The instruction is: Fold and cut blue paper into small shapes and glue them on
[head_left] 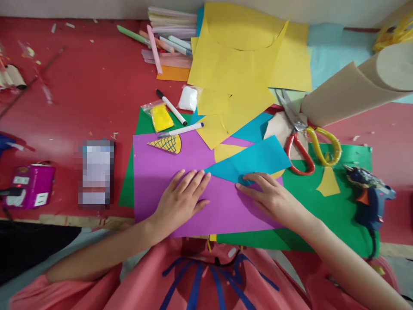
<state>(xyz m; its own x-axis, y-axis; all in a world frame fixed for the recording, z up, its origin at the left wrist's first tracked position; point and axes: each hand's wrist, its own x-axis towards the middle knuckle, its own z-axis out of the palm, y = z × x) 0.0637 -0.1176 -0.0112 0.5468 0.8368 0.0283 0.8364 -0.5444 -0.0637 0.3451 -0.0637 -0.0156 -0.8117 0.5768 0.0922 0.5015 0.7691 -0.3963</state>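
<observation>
My left hand [183,196] lies flat on a purple sheet of paper [155,185], fingers stretched out. Its fingertips are close to the pointed left end of a blue piece of paper [238,160]. My right hand [269,196] has its thumb and forefinger at the lower edge of that blue piece, where a small bit of blue curls between them. Under the blue piece, part of a yellow paper shape [226,151] shows. A yellow paper cone [169,144] with a dark criss-cross pattern lies at the purple sheet's upper left.
Scissors [298,125] with red and yellow handles lie right of the blue piece, near a glue gun [371,193] and a large paper roll [348,90]. Yellow sheets [238,64], markers [172,107] and bagged clay [161,117] lie beyond. A phone [96,174] is at left.
</observation>
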